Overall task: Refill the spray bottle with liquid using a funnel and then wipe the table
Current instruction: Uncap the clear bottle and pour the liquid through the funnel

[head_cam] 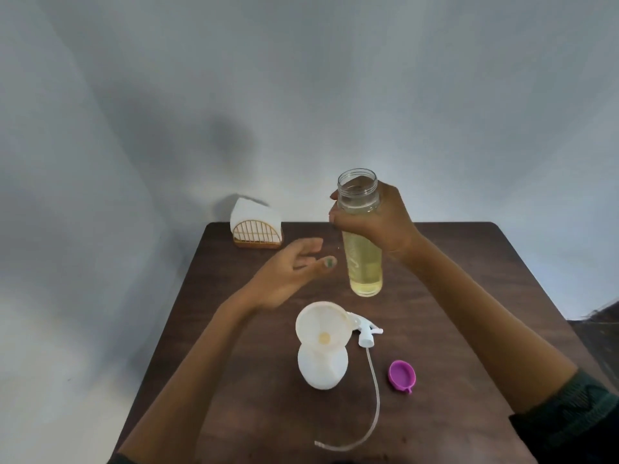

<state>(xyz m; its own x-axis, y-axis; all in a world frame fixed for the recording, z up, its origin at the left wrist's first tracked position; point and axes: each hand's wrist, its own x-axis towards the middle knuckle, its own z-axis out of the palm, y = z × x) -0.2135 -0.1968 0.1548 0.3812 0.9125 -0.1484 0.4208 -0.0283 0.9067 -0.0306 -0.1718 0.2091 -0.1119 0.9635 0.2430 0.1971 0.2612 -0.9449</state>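
Nearest the camera, a thin translucent dip tube (pixel 366 406) curves across the dark brown wooden table (pixel 469 329), well below and toward the viewer from the right hand's grasp; its far end joins the white plastic trigger spray head (pixel 366 331), which lies on its side on the wood. Just right of the tube rests a round purple plastic cap (pixel 402 376), open side up, almost straight beneath the gripping hand. Left of the tube stands the white opaque spray bottle (pixel 322 368), upright, with a cream plastic funnel (pixel 323 328) seated in its neck; the funnel's rim touches or overlaps the spray head, and a pale yellowish spot shows at its throat.

Farther on, the left hand (pixel 288 272) hovers above the table with fingers loosely spread and holding nothing, just left of the gripped bottle's lower half. Beside it, the right hand (pixel 371 222) is wrapped around the upper part of a tall clear plastic bottle (pixel 363 242), holding it upright and lifted off the table, beyond and slightly right of the funnel. Its wide threaded mouth is uncapped, and pale yellow liquid (pixel 366 272) fills it from the base to about the hand.

Farthest, well left of the grasp at the table's rear edge, a gold wire napkin holder (pixel 257 234) holds white paper napkins (pixel 254 212) against the grey wall (pixel 301 95).
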